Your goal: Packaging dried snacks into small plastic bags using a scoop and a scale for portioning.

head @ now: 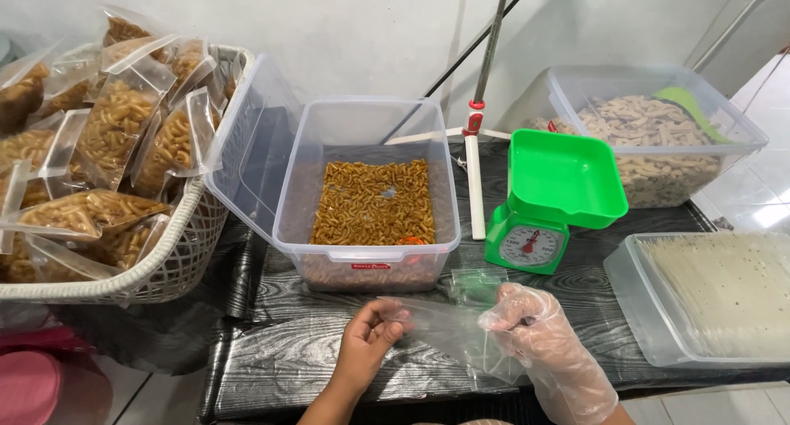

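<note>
Pinched between both hands, a clear plastic bag [448, 330] hangs empty over the dark wood-grain table [271, 359] at the 6 o'clock edge of the view. Left hand [366, 343], bare, nips the bag's upper corner between thumb and fingertips; right hand [539, 339], in a thin transparent glove, is closed on the opposite edge, wrist angled inward.

At 12 o'clock from the hands stands a clear rectangular tub [366, 186] holding a shallow layer of orange-brown curled snacks [374, 203], with its lid [247, 137] propped upright against its left wall. At 10 o'clock a white woven basket [164, 269] is heaped with sealed bags of the same snack [115, 120]. At 1 o'clock sits a green kitchen scale [551, 199], its tray empty; behind it, a second clear tub [650, 129] holds pale snacks and a green scoop [691, 108]. At 3 o'clock a shallow clear container [716, 297] holds stacked pale sheets. A few spare small bags [477, 281] lie just beyond the held bag; a white tripod foot [473, 178] stands between tub and scale.
</note>
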